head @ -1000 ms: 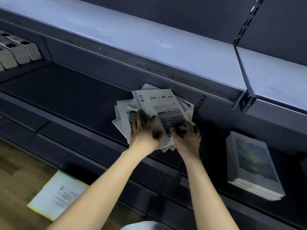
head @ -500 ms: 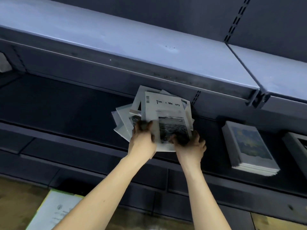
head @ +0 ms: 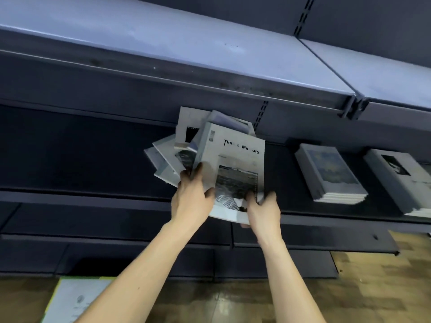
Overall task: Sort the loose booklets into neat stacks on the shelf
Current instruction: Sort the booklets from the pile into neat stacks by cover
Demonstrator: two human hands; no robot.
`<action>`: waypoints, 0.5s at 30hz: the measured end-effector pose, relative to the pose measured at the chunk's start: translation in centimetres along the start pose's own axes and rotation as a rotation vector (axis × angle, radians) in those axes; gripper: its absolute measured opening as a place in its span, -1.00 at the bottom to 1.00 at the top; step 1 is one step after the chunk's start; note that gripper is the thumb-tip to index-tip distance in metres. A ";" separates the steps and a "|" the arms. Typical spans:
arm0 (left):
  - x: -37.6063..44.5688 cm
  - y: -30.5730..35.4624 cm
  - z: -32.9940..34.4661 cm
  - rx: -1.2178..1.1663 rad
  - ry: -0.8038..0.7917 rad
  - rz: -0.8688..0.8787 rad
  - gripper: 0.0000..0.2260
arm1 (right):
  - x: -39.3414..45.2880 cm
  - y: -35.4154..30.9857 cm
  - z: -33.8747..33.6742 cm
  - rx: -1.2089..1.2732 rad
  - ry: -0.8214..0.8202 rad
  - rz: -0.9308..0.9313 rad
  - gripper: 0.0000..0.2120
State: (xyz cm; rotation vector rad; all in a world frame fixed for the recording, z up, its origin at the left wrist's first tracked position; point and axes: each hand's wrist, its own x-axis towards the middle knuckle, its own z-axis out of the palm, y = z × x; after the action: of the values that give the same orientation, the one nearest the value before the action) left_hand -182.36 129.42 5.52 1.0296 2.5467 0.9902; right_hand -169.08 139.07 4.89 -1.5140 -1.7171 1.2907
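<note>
Both hands on one messy, fanned pile of pale grey paper booklets, sitting on the dark middle shelf just under the lip of the light blue shelf above.

Left hand on the pile's near left corner, fingers curled up over the edge of the top booklet and thumb pressed onto its cover. Right hand at the near right corner, fingers pinching the lower edge of that same top white booklet with the printed title and dark photo, thumb underneath and mostly hidden.

Long axis of the top booklet running away from the hands toward the shelf back, leaning slightly right; booklets beneath splayed out to the left and rear at differing angles. Whole pile thus directly ahead of and above both sets of fingers, held at its near edge only.

Two tidy stacks well apart to the right on the same shelf: a squared stack with a blue painted cover, and beyond it a squared stack with a black-and-white cover. Right hand the nearer to both. Likely next: lifting the top booklet clear and carrying it rightward, or starting a fresh stack, since neither cover appears to match. Risk of the loose fan sliding off the shelf front.

On the wooden floor below, a white sheet with a yellow-green edge.
</note>
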 end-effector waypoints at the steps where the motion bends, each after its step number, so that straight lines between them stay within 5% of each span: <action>1: 0.0 0.0 -0.1 -0.006 -0.001 0.000 -0.39 | -0.2 0.0 0.0 0.006 0.002 -0.012 -0.77; 8: 0.8 -0.3 -1.9 0.075 -0.019 -0.003 -0.54 | 0.1 -1.3 -1.5 0.014 0.040 -0.091 -0.90; 15: 1.1 0.3 -2.0 0.209 0.081 0.062 -0.61 | 1.3 -0.7 -4.0 0.025 0.096 -0.111 -0.82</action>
State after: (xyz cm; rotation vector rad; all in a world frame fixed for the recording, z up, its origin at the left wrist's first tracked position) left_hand -183.83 129.33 7.28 1.1504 2.7470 0.8092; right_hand -166.30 141.65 6.88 -1.4227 -1.6928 1.1604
